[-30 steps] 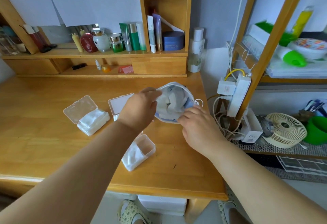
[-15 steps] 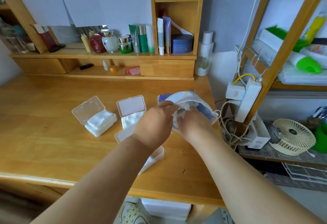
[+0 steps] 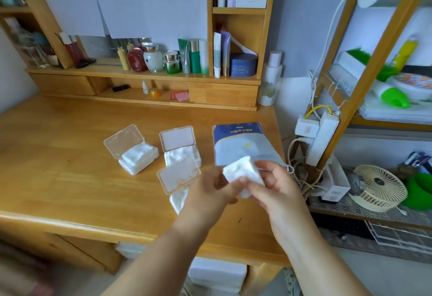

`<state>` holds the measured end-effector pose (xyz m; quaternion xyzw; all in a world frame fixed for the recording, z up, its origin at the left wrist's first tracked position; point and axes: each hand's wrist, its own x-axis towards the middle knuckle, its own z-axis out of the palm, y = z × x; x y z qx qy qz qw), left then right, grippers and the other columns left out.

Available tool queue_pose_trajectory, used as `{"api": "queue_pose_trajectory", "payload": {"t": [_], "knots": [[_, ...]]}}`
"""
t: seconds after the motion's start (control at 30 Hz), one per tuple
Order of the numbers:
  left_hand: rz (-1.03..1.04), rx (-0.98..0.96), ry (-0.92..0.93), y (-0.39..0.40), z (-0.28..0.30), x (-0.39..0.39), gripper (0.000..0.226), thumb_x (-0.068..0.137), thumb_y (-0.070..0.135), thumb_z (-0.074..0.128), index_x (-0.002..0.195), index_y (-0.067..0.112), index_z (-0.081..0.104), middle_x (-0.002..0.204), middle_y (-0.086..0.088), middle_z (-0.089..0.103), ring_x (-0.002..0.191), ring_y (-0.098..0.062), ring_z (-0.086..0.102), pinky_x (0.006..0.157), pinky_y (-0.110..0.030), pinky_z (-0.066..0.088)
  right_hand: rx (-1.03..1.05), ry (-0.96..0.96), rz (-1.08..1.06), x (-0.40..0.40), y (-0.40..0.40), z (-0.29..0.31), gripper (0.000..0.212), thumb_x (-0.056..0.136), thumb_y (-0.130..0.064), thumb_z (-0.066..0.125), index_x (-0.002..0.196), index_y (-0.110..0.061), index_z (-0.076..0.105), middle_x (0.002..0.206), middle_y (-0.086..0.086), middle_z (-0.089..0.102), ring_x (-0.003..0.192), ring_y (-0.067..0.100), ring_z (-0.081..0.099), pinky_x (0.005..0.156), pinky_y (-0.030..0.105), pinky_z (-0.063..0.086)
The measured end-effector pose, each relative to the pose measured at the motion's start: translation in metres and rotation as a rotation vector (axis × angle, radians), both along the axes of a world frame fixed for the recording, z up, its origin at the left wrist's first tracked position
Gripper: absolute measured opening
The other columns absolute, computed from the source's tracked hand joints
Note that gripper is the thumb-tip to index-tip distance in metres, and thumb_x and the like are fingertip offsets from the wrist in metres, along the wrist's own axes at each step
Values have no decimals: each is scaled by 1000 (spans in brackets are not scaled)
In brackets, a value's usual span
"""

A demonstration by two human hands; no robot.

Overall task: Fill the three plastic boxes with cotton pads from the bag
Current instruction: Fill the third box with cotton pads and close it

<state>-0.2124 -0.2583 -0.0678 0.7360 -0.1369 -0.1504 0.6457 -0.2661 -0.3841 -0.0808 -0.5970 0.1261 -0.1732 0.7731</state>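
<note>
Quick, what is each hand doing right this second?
Left hand: pinching the stack of cotton pads.
Right hand: holding the same stack from the other side.

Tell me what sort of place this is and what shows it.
Most likely a bedroom or home dressing corner. A wooden desk carries a shelf of skincare bottles and jars; beside it, a side rack holds a small desk fan and a power strip. Nothing looks commercial.

wooden desk [image 3: 70, 179], back shelf [image 3: 140, 74], pale wall [image 3: 301, 15], side rack [image 3: 374, 45]
</note>
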Motion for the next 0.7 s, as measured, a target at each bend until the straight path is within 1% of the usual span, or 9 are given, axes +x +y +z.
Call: {"api": "queue_pose_trajectory", "payload": {"t": [0.07,0.17,0.27,0.33,0.4,0.5,0.57,0.63,0.7], "knots": [[23,-57,-42,9,2,-12,7,80,13,72,86,17,70,78,-2,74,74,-13,68,68,-23,53,-63,-22,50,-7,8,2,27,79,6,63,99,-12,63,90,4,74,82,14,69,69,20,53],[73,-116,-136,20,3,-23,15,77,4,73,81,17,66,74,5,70,68,-8,63,63,-16,47,-136,-26,36,-13,17,5,19,76,1,69,88,-14,68,87,1,74,82,10,68,72,22,53],[209,-28,-342,26,5,-30,27,73,-1,74,75,23,61,70,10,65,65,-6,58,61,-14,43,-101,-31,-74,-15,25,8,25,67,-14,78,89,-17,64,83,-5,72,77,6,67,68,15,49],[270,17,-475,30,4,-32,33,70,-7,72,76,23,59,73,7,63,70,-12,58,64,-18,44,-71,16,-116,-17,30,9,25,64,-30,74,83,-16,66,77,-2,70,72,11,65,70,23,49],[301,44,-550,32,4,-34,36,68,-9,70,78,22,57,75,5,61,71,-14,57,64,-19,43,-2,1,-10,-20,36,10,23,73,-35,67,83,-15,71,81,6,72,78,17,67,75,31,51],[237,44,-603,33,5,-36,28,67,4,69,83,22,54,79,6,58,73,-14,56,66,-21,44,37,-95,162,-23,44,16,31,84,-39,57,98,-16,72,98,11,72,96,23,67,82,31,51],[117,14,-634,36,6,-38,23,71,17,68,90,19,55,84,5,58,79,-17,58,71,-25,47,-39,-98,173,-24,44,20,36,80,-45,62,100,-17,71,95,5,72,91,16,66,77,26,50],[26,-32,-627,37,9,-40,22,78,28,63,94,16,56,86,5,60,83,-21,59,75,-31,50,-101,-95,141,-23,41,23,32,79,-38,68,100,-15,72,96,6,73,94,18,67,81,29,50],[33,-83,-570,40,11,-40,22,82,34,58,92,15,56,85,6,61,82,-19,61,74,-31,51,-93,-91,113,-23,41,23,25,82,-29,69,100,-13,73,97,8,73,98,23,67,87,32,52]]}}
